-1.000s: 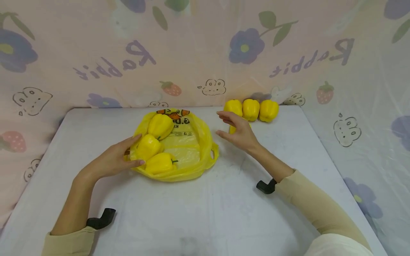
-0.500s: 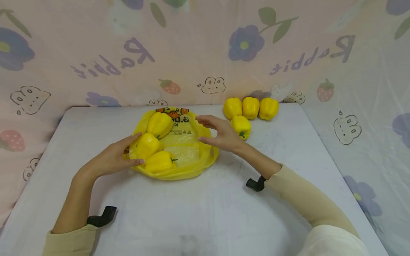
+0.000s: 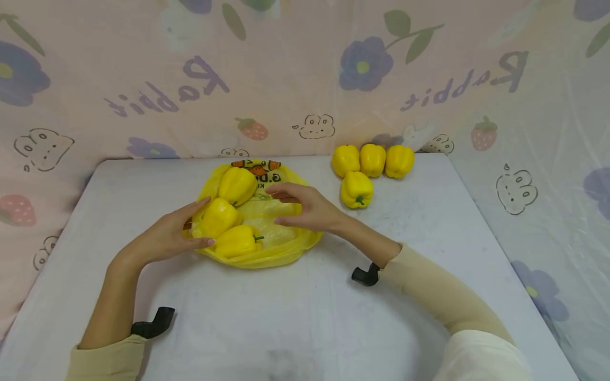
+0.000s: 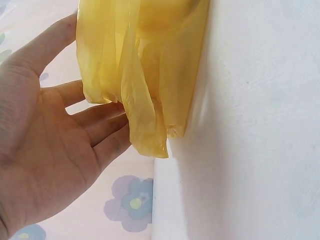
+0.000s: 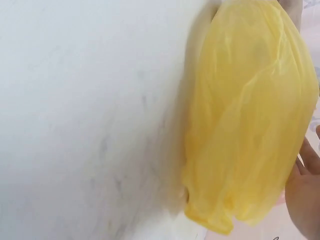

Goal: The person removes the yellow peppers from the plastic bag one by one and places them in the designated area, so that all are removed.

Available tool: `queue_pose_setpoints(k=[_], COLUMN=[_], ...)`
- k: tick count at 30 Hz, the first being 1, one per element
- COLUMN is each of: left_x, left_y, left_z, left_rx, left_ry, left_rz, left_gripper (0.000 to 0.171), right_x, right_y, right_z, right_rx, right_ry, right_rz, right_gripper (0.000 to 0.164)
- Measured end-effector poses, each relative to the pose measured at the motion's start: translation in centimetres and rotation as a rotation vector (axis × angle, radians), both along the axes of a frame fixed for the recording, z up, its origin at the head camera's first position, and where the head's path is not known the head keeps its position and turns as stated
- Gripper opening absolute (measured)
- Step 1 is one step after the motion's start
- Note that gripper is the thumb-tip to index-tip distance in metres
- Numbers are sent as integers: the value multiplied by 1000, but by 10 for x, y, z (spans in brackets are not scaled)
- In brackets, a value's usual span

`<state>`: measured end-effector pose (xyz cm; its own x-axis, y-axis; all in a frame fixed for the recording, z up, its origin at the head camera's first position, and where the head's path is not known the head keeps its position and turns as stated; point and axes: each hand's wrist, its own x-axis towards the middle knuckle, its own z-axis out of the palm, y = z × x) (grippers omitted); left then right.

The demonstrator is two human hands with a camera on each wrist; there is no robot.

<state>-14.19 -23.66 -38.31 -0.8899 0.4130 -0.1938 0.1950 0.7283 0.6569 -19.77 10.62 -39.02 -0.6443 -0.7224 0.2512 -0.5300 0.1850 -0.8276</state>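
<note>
A yellow plastic bag (image 3: 269,259) lies spread open on the table, its printed side at the back. Three yellow bell peppers sit along its left inside: one at the back (image 3: 237,186), one in the middle (image 3: 220,218), one in front (image 3: 236,242). My left hand (image 3: 164,241) rests against the bag's left edge, fingers and thumb spread apart; in the left wrist view its fingers reach behind the bag's hanging handle (image 4: 142,110). Over the right part of the bag hovers my right hand (image 3: 310,210), thumb and fingers apart, nothing between them.
Several more bell peppers stand at the table's back right: a row of three (image 3: 373,160) and one nearer (image 3: 357,190). A patterned curtain (image 3: 281,79) hangs behind the white table (image 3: 267,317). A black curved piece (image 3: 153,323) sits at each wrist.
My right hand has moved left and slightly forward toward me, from beside the loose bell peppers to over the bag. My left hand stays at the bag's left edge.
</note>
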Motion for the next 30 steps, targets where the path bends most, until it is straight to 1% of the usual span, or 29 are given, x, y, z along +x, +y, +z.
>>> queue_pose_setpoints(k=[5,12,15,19,23,26,30], left_x=[-1,0,1,-1,-2,-1,2], left_y=[1,1,1,1,0,1,1], left_z=[0,1,0,1,2,3,3], left_rx=[1,4,7,6,-2,-6,-7], left_ry=[9,1,3,8,3,-9,-9], left_rz=[-8,-6,-12,-19,-15,-11,-10], left_gripper=[101,101,100,100,100,101,102], right_x=[3,6,6,5,4,5,7], right_y=[-9,-26,-34,-43,-52,-56,-60], right_z=[0,1,1,0,-2,-5,-9], right_rx=[14,65,108,195,272,314,401], right_ry=[-20,-89,-120,-127,-121,-129,-118], right_rz=[45,128,169,206,218,217,218], right_gripper=[57,59,61,61,58,57,60])
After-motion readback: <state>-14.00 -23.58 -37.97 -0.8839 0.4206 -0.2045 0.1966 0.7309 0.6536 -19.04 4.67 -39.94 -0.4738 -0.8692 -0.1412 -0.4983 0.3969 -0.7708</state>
